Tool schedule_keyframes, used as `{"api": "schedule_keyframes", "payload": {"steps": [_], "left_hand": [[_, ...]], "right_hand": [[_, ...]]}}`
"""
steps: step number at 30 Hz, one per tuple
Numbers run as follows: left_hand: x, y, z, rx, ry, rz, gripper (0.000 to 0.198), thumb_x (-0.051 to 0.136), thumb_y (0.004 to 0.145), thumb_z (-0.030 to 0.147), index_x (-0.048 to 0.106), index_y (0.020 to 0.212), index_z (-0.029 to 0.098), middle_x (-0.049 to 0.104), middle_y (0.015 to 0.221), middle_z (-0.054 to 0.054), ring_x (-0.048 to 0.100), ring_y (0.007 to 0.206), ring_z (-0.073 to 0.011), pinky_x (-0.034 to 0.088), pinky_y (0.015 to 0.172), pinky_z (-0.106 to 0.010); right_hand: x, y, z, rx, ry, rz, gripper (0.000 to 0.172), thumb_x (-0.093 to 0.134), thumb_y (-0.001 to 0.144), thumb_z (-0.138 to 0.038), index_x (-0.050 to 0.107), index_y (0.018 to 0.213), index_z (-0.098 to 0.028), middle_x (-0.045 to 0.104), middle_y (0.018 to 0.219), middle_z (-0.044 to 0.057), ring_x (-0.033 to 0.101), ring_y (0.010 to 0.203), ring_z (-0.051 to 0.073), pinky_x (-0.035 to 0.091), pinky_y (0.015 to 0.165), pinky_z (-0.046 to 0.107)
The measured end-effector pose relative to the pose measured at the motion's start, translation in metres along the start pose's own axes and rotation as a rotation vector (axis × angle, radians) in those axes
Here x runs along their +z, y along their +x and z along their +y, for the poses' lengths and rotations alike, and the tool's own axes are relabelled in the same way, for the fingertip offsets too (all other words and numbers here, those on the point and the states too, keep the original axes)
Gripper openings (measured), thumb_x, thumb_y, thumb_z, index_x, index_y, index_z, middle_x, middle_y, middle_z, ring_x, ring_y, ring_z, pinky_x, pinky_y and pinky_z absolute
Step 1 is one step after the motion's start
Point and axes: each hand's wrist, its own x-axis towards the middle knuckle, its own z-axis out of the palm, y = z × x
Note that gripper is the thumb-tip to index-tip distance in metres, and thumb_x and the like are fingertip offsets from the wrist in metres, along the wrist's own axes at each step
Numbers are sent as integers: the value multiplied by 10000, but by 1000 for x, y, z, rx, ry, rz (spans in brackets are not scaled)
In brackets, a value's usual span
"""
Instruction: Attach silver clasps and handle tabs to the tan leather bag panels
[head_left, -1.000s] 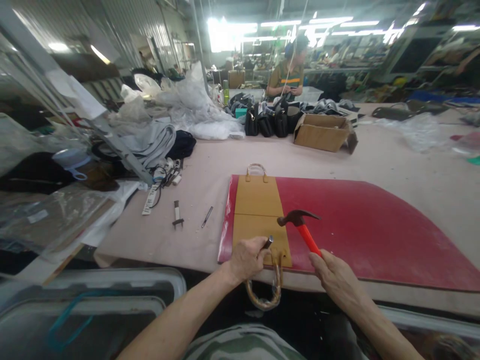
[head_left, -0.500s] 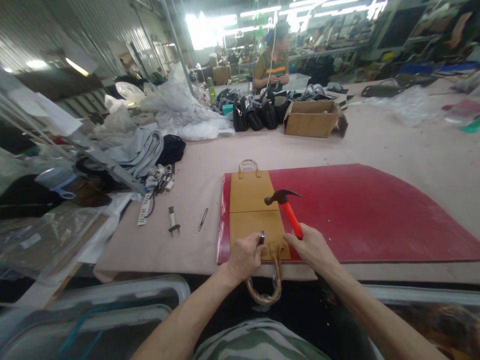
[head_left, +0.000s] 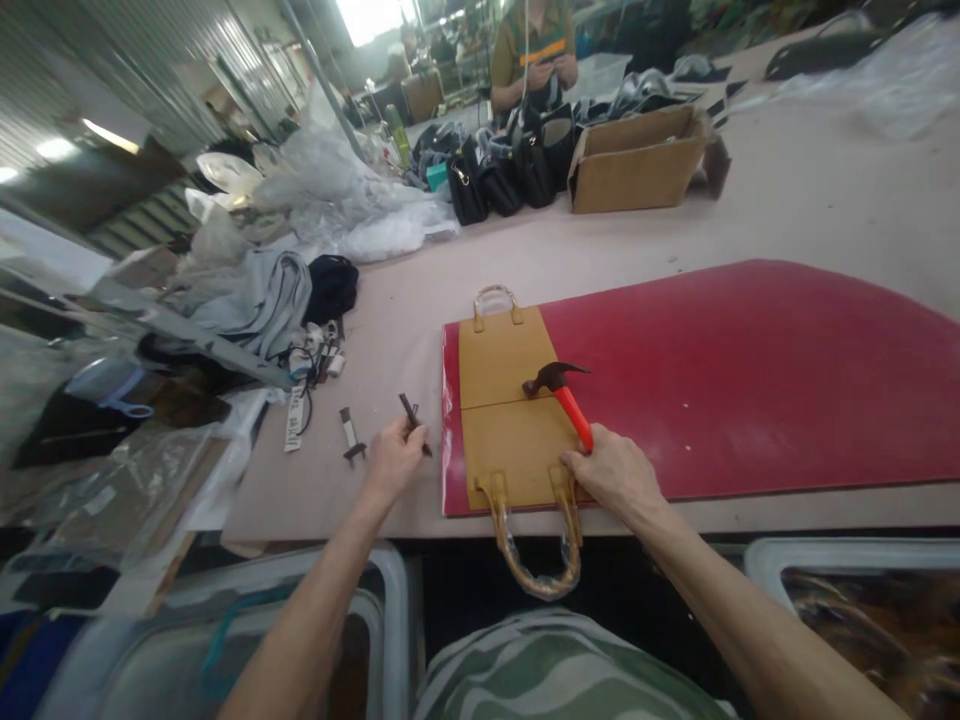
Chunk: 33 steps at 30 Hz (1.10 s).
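My right hand (head_left: 616, 470) is closed round the orange-red handle of a claw hammer (head_left: 576, 412). The hammer's dark head is over a tan leather bag panel (head_left: 504, 360). This panel has a seam across its middle and a handle at each end; the near handle (head_left: 538, 580), wrapped in clear film, hangs past the table edge. To the left of the panel, my left hand (head_left: 397, 458) pinches a dark, slim metal rod (head_left: 409, 410), perhaps a punch. A second slim tool partly shows by those fingers. Below the panel lies a red cutting mat (head_left: 720, 390).
A small tool with two prongs (head_left: 349, 435) lies left of my left hand. Cables, cloth and plastic film (head_left: 390, 225) crowd the table's left side. Black bags (head_left: 469, 185) and an open cardboard box (head_left: 637, 165) stand at the back, before another person (head_left: 534, 60).
My left hand has moved left, off the tan panel, to where a slim tool lay on the table. My right hand still holds the hammer over the panel. The view has tipped downward.
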Motion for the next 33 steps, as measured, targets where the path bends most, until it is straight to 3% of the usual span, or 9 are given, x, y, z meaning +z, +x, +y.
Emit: {"api": "schedule_keyframes", "payload": {"steps": [3, 5, 10, 15, 19, 24, 28, 30, 33], "left_hand": [[-29, 18, -26, -54, 548, -60, 218, 538, 894, 308, 699, 889, 160, 749, 868, -124, 717, 893, -292, 527, 758, -336], [-37, 23, -35, -87, 690, -97, 251, 527, 904, 295, 722, 982, 156, 760, 974, -155, 709, 985, -323, 519, 805, -357], [-33, 24, -24, -29, 699, -59, 314, 465, 943, 259, 731, 1069, 153, 725, 1169, -181, 667, 1129, -321, 494, 927, -377], [-19, 42, -1, -41, 622, -118, 230, 616, 888, 356, 747, 919, 170, 771, 986, -151, 711, 1001, -273, 508, 859, -318], [-14, 66, 2, -98, 545, -148, 156, 712, 795, 315, 718, 778, 160, 771, 894, -165, 724, 952, -285, 511, 804, -315], [-15, 77, -2, -130, 363, -178, 179, 701, 716, 151, 593, 574, 165, 703, 638, -119, 739, 850, -300, 527, 751, -324], [-15, 53, 5, -112, 101, -157, 120, 560, 876, 257, 600, 872, 144, 734, 776, -85, 744, 739, -225, 578, 696, -326], [-6, 29, 14, -98, -205, -157, 233, 576, 891, 340, 553, 1029, 154, 742, 874, -70, 749, 741, -192, 601, 704, -323], [21, -11, 32, -98, -862, -216, 533, 806, 721, 409, 537, 1115, 172, 730, 882, -32, 758, 786, -196, 620, 739, -328]], "right_hand": [[0, 2, 0, -1, -9, -8, 271, 588, 875, -398, 635, 1020, -174, 726, 892, 128, 696, 866, 284, 381, 642, 330], [0, 3, 0, 0, -15, -12, 278, 584, 878, -403, 636, 1025, -173, 726, 893, 133, 696, 863, 287, 383, 642, 331], [1, 6, 1, -16, -33, -15, 262, 584, 884, -416, 642, 979, -179, 715, 834, 131, 690, 810, 294, 374, 611, 330], [4, 10, 6, -49, -67, -14, 264, 563, 902, -453, 618, 911, -195, 708, 796, 120, 686, 771, 297, 372, 586, 323], [3, 12, 6, -69, -84, -10, 272, 551, 913, -463, 613, 893, -199, 701, 778, 114, 682, 752, 292, 372, 584, 325], [1, 8, 1, -33, -73, -11, 251, 568, 909, -437, 621, 928, -192, 713, 820, 111, 684, 798, 283, 366, 601, 321], [2, 7, 1, -11, -59, 2, 253, 594, 888, -442, 633, 936, -197, 717, 840, 106, 685, 813, 265, 348, 590, 310], [3, 7, 1, -4, -58, 0, 252, 593, 889, -444, 633, 937, -200, 717, 848, 103, 685, 822, 260, 348, 595, 309], [3, 7, 1, -5, -62, -1, 266, 588, 898, -450, 631, 953, -194, 717, 865, 109, 684, 837, 266, 349, 606, 315]]}}
